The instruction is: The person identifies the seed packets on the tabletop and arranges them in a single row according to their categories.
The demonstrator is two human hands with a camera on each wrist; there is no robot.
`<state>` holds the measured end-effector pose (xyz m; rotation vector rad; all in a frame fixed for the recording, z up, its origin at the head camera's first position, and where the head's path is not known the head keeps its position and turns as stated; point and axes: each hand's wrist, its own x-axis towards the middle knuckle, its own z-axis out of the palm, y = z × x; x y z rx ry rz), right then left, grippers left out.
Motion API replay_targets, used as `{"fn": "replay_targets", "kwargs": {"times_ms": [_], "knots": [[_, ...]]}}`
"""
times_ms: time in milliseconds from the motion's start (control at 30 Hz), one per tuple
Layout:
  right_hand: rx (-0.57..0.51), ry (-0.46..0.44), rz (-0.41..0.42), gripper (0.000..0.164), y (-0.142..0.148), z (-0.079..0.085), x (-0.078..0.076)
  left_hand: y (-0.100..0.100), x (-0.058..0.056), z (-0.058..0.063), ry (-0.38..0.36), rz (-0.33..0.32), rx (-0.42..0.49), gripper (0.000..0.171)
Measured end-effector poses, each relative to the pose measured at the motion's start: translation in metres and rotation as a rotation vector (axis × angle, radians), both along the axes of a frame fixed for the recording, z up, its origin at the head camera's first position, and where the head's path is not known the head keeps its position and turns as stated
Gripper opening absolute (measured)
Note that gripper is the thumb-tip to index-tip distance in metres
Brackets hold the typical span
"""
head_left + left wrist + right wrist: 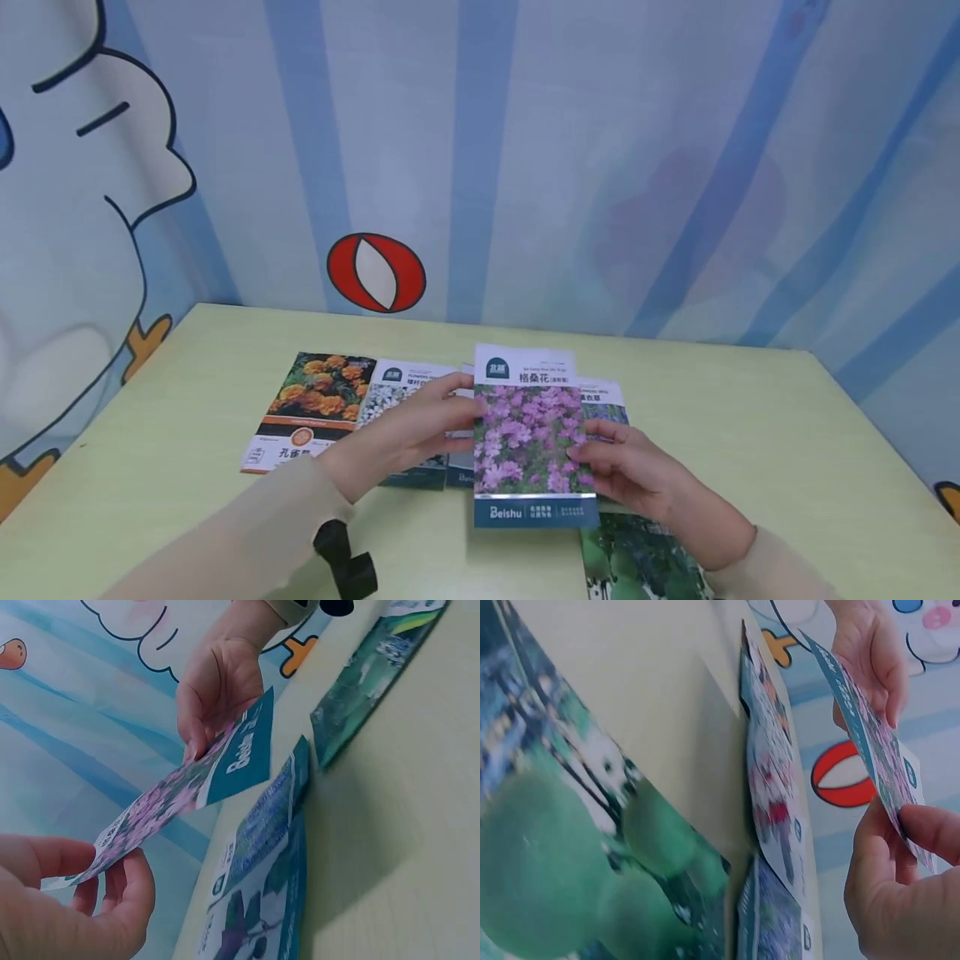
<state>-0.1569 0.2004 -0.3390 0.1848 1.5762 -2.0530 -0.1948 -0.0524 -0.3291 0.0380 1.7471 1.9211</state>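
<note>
Upright above the table, a seed packet with pink flowers faces me. My left hand pinches its left edge, thumb on the printed front and fingers behind, as the left wrist view shows. At the right edge, my right hand grips it the same way, a little lower down. Behind the packet lies a purple-flower packet, partly covered by it and by my right hand. Below my right forearm is a green-patterned packet, cut off by the frame's lower edge.
Left of the held packet, a marigold packet and a white-flower packet lie in a row, with another packet mostly hidden. The pale yellow table ends at a cartoon-printed backdrop.
</note>
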Motion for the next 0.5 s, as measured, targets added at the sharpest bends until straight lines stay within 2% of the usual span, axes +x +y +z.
{"fn": "replay_targets", "kwargs": {"times_ms": [200, 500], "knots": [[0.023, 0.049, -0.06, 0.016, 0.017, 0.004, -0.011, 0.021, -0.009, -0.002, -0.013, 0.002, 0.044, 0.044], [0.053, 0.093, -0.074, 0.017, 0.044, 0.004, -0.02, 0.047, -0.015, -0.008, -0.038, 0.022, 0.106, 0.048]]}}
